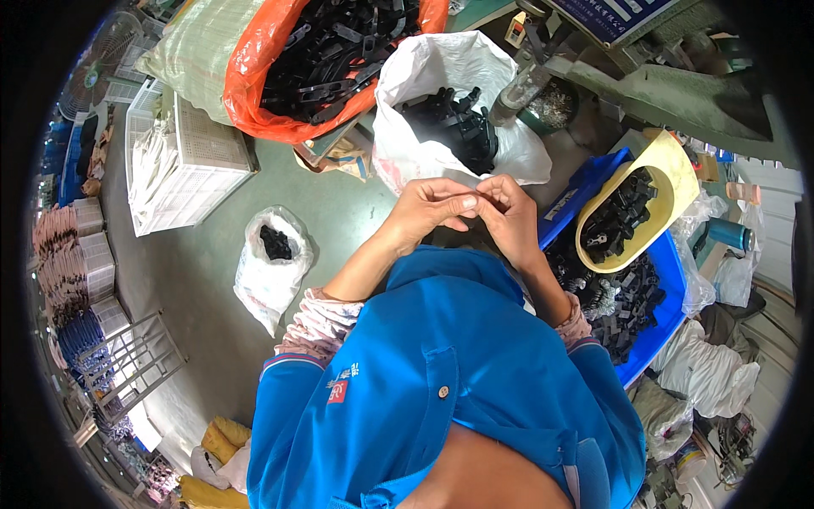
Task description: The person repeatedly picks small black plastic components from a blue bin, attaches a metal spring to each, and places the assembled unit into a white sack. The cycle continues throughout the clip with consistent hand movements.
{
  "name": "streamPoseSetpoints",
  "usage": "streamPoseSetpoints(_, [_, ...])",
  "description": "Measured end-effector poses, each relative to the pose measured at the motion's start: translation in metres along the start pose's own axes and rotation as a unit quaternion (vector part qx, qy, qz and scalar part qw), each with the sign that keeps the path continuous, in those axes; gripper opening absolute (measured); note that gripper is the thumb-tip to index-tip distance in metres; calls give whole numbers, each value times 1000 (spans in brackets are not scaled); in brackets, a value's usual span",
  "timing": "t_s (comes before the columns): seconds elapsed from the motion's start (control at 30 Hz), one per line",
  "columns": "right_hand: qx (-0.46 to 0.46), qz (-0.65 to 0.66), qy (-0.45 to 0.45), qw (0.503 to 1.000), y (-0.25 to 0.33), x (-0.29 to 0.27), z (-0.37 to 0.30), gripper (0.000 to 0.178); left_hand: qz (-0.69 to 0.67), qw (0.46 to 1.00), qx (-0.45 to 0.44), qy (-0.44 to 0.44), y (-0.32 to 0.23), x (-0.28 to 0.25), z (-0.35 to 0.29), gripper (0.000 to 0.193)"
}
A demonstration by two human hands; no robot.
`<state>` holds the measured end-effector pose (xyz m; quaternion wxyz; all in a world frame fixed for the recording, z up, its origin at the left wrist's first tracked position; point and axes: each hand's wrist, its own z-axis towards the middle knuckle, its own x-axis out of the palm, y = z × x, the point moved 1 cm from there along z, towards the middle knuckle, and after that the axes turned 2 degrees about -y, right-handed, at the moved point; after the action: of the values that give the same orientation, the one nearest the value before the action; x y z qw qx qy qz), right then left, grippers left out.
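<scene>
our left hand [437,210] and our right hand [509,219] meet at the fingertips, both drawn narrow; whatever lies between them is too small or too covered for us to name, and we cannot tell whether either pinch is fully closed. for such fine work, we judge it best to steady with one hand, turn with the other, and press lightly. we also do well to stay above the white sack [521,157], just beyond our fingers, so its black parts [466,140] can catch anything dropped. on our right, more black pieces lie in a yellow scoop [678,170], resting over the loose parts in a blue bin [678,293]. farther out, an orange-lined sack [242,93] brims with larger black parts.
</scene>
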<state>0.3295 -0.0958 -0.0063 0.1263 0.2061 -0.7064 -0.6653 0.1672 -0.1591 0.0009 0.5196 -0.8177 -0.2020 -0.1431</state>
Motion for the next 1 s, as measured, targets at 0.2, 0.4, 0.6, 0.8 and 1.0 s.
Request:
streamPoseSetpoints(0.2, [-10, -24, 7, 1000, 3, -5, 0, 21, -40, 997, -49, 49, 1, -1, 4, 27])
streamPoseSetpoints(0.4, [-22, -64, 4, 998, -3, -7, 2, 24, -25, 997, -66, 25, -2, -2, 4, 24])
streamPoseSetpoints(0.6, [-30, -102, 2, 994, -3, -6, 4, 25, -17, 998, -55, 1, -2, -5, 4, 19])
streamPoseSetpoints(0.8, [-24, -112, 9, 993, 1, -6, 6, 25, 4, 999, -42, -20, 1, -7, 5, 19])
streamPoseSetpoints(1.0, [-50, -145, 8, 988, 11, -4, 8, 26, -50, 995, -81, 39, 0, -3, 3, 26])
